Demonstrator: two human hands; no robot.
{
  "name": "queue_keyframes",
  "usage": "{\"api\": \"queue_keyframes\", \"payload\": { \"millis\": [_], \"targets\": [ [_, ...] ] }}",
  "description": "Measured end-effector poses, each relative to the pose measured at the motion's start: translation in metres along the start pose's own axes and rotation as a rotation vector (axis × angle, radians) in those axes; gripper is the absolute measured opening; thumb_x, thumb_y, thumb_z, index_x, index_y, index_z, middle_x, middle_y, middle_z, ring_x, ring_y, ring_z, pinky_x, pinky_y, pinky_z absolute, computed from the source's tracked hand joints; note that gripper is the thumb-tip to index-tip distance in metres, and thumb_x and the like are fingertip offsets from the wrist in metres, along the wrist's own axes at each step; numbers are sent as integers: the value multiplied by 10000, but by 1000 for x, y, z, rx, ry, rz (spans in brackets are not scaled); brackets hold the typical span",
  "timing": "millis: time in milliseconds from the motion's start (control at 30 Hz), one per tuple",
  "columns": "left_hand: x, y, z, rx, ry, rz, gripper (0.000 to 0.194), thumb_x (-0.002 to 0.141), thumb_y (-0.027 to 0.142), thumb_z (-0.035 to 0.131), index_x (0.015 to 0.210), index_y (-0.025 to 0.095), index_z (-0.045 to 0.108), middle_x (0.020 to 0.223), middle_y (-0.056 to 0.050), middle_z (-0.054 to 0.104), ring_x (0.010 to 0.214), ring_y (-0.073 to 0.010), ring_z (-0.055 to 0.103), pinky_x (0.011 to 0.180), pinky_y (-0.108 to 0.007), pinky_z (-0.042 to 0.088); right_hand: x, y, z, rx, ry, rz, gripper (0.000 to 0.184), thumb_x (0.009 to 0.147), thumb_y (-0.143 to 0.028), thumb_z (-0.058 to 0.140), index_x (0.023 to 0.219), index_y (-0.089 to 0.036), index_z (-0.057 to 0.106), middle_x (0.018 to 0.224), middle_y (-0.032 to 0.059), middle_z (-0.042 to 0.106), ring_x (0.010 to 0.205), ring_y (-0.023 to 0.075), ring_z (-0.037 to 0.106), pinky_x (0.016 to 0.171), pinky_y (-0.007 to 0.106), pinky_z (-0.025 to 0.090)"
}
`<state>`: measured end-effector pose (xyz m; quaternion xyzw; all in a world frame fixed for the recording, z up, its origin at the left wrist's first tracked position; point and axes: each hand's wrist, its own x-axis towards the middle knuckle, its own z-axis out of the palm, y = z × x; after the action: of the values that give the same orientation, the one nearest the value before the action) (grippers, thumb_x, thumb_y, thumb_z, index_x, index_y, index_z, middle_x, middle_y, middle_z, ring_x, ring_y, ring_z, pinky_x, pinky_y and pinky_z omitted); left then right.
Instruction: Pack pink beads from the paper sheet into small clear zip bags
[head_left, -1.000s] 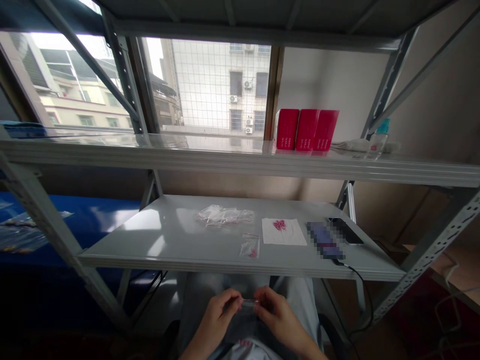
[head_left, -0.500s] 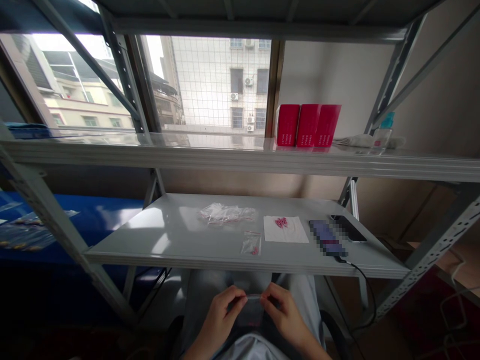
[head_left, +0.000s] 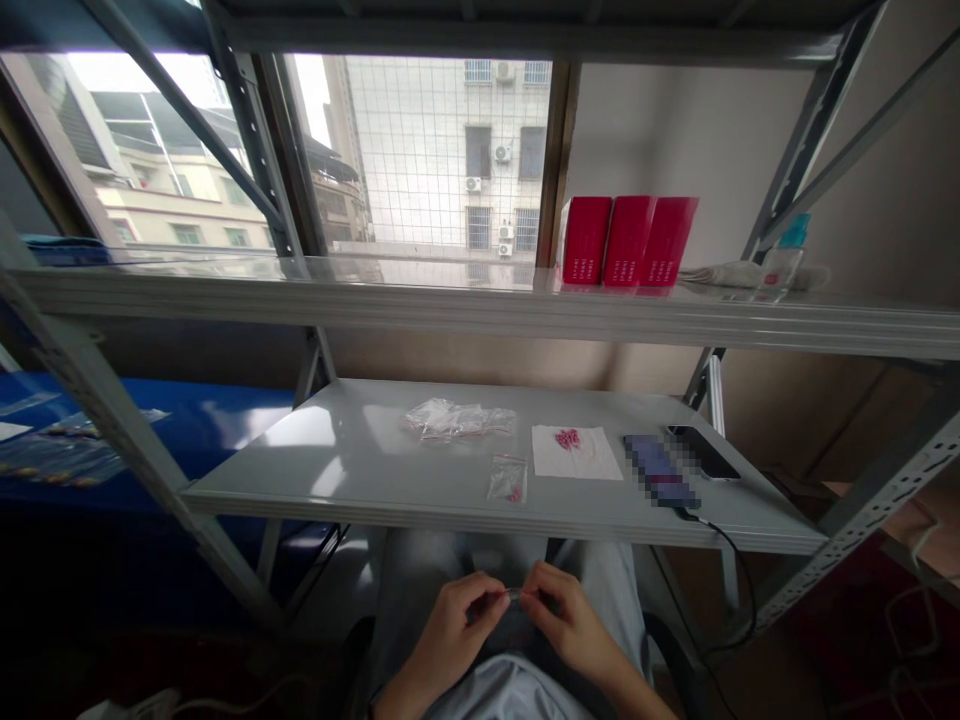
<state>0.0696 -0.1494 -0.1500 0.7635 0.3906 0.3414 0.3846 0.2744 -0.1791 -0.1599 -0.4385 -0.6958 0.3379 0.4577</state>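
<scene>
Over my lap, my left hand [head_left: 471, 618] and my right hand [head_left: 561, 612] pinch the top edge of a small clear plastic bag [head_left: 514, 595], fingertips close together. Most of the bag is hard to make out against the dark behind it. On the table in front lies another clear bag [head_left: 508, 479] with a few small red pieces in its corner. Right of it, a pile of small pink-red pieces [head_left: 568, 439] rests on a white paper sheet [head_left: 589, 463]. Farther back is a heap of clear bags [head_left: 459, 420].
Two phones lie at the right of the grey table [head_left: 315, 490]: one blurred out [head_left: 660, 473], one black [head_left: 703, 453], with a cable [head_left: 724, 545] hanging over the edge. Red boxes [head_left: 628, 242] and a bottle [head_left: 781, 262] stand on the shelf above. Metal posts flank the table.
My left hand has moved right, closer to my right hand, and the stretch of bag edge between them is shorter. The view has shifted slightly.
</scene>
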Motion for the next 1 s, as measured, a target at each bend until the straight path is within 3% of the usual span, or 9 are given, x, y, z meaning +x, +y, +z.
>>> {"api": "queue_keyframes", "payload": {
  "millis": [133, 267, 433, 600, 767, 867, 1000],
  "targets": [
    [-2, 1, 6, 4, -45, 29, 321, 988, 427, 564, 805, 210, 714, 766, -55, 699, 717, -198, 633, 655, -275, 427, -1, 0, 3, -2, -52, 1, 299, 983, -446, 601, 829, -196, 657, 790, 13, 612, 743, 175, 563, 668, 271, 405],
    [-4, 5, 6, 39, -25, 42, 347, 982, 425, 565, 745, 204, 687, 695, -46, 665, 650, -184, 601, 598, -272, 390, -2, -4, 5, -72, -50, -16, 416, 1011, -484, 541, 716, -194, 585, 705, 3, 573, 673, 162, 532, 626, 274, 364],
    [9, 31, -24, -15, -80, 54, 387, 971, 447, 580, 696, 202, 699, 666, -45, 700, 648, -182, 636, 607, -260, 424, 12, -28, -7, -203, -14, -120, 458, 1022, -490, 534, 661, -211, 497, 651, -7, 521, 635, 155, 492, 593, 278, 321],
    [66, 55, -80, -130, -190, 30, 363, 969, 483, 565, 872, 179, 738, 766, -53, 748, 662, -177, 657, 647, -264, 507, 80, -52, -30, -271, 49, -214, 452, 1047, -504, 487, 697, -220, 529, 668, -4, 554, 617, 150, 501, 595, 266, 352],
    [144, 36, -123, 52, -243, 2, 471, 931, 584, 540, 845, 157, 720, 772, -69, 741, 664, -190, 655, 644, -286, 513, 154, -35, -44, -484, 165, -163, 436, 1059, -412, 446, 691, -216, 574, 667, 18, 601, 644, 173, 549, 623, 270, 383],
    [170, 15, -131, 155, -221, -7, 454, 911, 567, 550, 731, 176, 692, 669, -39, 693, 632, -188, 623, 610, -270, 458, 158, -20, -42, -523, 188, -171, 340, 1054, -321, 445, 829, -199, 670, 809, 67, 670, 782, 212, 607, 718, 298, 431],
    [178, -1, -124, 301, -151, 26, 346, 896, 423, 558, 652, 196, 654, 625, -9, 638, 641, -190, 577, 635, -273, 388, 138, -7, -34, -657, 41, -238, 218, 1021, -212, 514, 1053, -210, 730, 1045, 92, 720, 1003, 243, 619, 856, 339, 453]
  ]
}}
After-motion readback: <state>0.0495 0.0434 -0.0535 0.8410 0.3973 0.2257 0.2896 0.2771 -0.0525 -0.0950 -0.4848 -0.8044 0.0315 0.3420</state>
